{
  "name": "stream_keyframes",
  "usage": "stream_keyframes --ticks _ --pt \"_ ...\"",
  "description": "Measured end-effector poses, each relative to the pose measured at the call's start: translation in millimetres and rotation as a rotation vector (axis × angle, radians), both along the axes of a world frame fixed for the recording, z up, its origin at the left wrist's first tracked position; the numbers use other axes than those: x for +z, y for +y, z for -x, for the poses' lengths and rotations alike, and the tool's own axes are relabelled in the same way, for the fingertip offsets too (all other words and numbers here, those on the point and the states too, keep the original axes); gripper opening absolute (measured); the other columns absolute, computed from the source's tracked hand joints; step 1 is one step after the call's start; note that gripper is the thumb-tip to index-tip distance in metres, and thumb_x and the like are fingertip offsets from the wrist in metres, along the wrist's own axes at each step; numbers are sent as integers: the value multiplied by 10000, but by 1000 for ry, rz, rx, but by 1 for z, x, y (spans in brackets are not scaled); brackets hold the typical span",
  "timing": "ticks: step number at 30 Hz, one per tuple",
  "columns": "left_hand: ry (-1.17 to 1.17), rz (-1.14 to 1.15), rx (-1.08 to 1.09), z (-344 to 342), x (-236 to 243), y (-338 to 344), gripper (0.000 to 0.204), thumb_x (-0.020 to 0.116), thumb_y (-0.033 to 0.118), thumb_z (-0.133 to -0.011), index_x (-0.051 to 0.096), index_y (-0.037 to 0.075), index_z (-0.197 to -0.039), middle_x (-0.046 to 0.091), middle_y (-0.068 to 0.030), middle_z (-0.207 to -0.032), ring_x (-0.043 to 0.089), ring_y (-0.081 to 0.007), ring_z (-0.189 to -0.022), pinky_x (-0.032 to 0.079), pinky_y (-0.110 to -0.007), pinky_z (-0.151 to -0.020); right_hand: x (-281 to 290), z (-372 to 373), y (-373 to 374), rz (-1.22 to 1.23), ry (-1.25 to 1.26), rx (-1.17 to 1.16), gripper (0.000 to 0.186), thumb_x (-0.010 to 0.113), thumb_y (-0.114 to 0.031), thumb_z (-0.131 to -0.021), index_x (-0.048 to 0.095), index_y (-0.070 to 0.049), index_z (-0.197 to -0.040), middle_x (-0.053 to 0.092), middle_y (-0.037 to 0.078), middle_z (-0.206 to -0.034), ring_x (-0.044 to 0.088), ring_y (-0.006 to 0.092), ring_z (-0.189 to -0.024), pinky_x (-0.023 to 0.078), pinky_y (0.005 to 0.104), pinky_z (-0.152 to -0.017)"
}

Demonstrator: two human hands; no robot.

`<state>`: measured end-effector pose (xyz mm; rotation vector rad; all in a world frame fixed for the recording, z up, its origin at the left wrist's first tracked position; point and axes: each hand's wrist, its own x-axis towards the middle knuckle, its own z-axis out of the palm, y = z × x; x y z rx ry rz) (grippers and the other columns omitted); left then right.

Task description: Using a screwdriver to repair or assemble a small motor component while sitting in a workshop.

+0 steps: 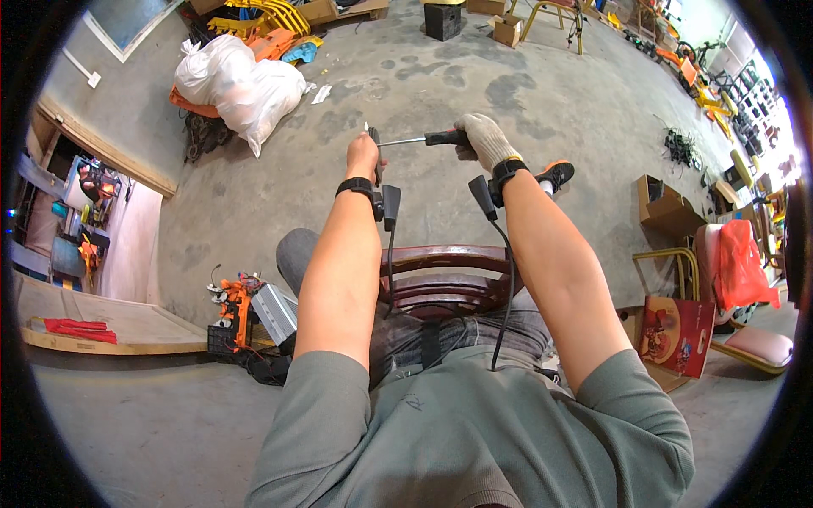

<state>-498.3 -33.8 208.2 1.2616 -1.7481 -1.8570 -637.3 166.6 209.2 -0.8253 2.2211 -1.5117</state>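
Observation:
My right hand [488, 142], in a pale knitted work glove, is closed round the black-and-red handle of a screwdriver [442, 138]. Its thin metal shaft points left, and the tip reaches a small dark part [375, 135] in my left hand. Bare and closed on that part, my left hand [362, 156] hides most of it, so its kind cannot be made out. Both arms are stretched forward over a dark red wooden chair back [445, 258]. Black straps with cabled devices are round both wrists.
White sacks [241, 85] lie on the concrete floor at far left. An orange-and-black machine part [237, 300] sits near my left leg, beside a low wooden ledge [127, 326]. On the right are an open carton [665, 207], a red box [675, 337] and chairs with a red bag [741, 267].

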Motion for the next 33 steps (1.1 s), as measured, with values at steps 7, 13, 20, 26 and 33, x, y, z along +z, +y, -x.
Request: stream_keyframes --ticks 7,13,20,26,33 --pt "-22 -15 26 -1 5 3 446 312 373 -983 513 -22 -1030 583 -151 -765 612 -259 -599 504 -394 -536 27 -17 2 68 -407 -139 364 508 -320 -879 594 33 -871 584 121 -730 611 216 -566 532 326 -572" --pt "-8 -12 27 -1 3 2 433 312 369 -982 517 -13 -983 575 -139 -739 609 -252 -589 497 -393 -527 36 -25 3 -22 -337 -172 472 471 -439 -888 605 13 -881 599 115 -699 599 187 -553 524 312 -558" --pt "-17 -11 10 1 1 0 435 309 376 -980 519 -5 -969 569 -137 -714 610 -251 -589 495 -391 -529 37 -27 5 -23 -338 -136 469 474 -440 -889 623 4 -887 595 96 -680 593 182 -549 520 304 -552" --pt "-21 -4 11 1 1 1 443 309 377 -978 520 -13 -984 575 -146 -717 610 -263 -590 494 -396 -524 40 -28 4 -78 -346 -150 471 487 -446 -877 635 1 -896 595 91 -680 592 178 -550 521 301 -555" --pt "-4 -10 43 1 -1 2 452 321 392 -972 526 -10 -949 571 -143 -710 608 -261 -579 489 -397 -514 39 -29 5 -74 -313 -142 422 508 -400 -851 613 8 -874 595 97 -689 596 181 -547 522 308 -555"
